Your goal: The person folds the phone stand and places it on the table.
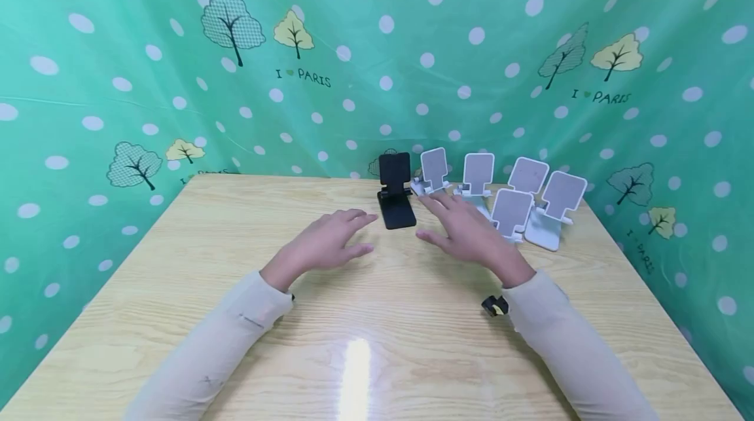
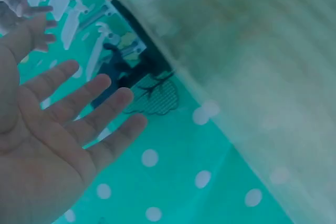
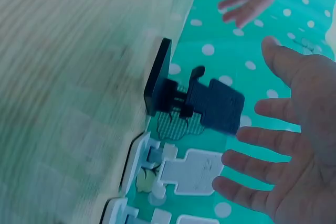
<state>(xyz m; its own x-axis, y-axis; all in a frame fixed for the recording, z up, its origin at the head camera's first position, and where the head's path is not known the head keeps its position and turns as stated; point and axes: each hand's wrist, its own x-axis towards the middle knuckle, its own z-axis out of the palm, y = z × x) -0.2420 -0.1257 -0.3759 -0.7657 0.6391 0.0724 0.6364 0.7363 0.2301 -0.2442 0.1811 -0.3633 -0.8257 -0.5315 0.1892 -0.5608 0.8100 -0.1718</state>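
A black phone stand [image 1: 397,211] stands unfolded near the back of the table, its back plate tilted up. To its left and nearer the front, my left hand [image 1: 326,239] hovers with fingers spread and holds nothing. My right hand [image 1: 468,228] reaches in from the other side, its fingertips overlapping the nearest white phone stand [image 1: 434,169] in the head view. In the right wrist view the fingers are apart from the black stand [image 3: 215,103]. The left wrist view shows an unfilled left palm [image 2: 47,145] with straight fingers.
Several more white phone stands with grey pads, such as this front one [image 1: 511,213] and the rightmost one [image 1: 563,195], crowd the back right of the wooden table [image 1: 235,224]. A green dotted curtain [image 1: 365,80] hangs behind and along both sides.
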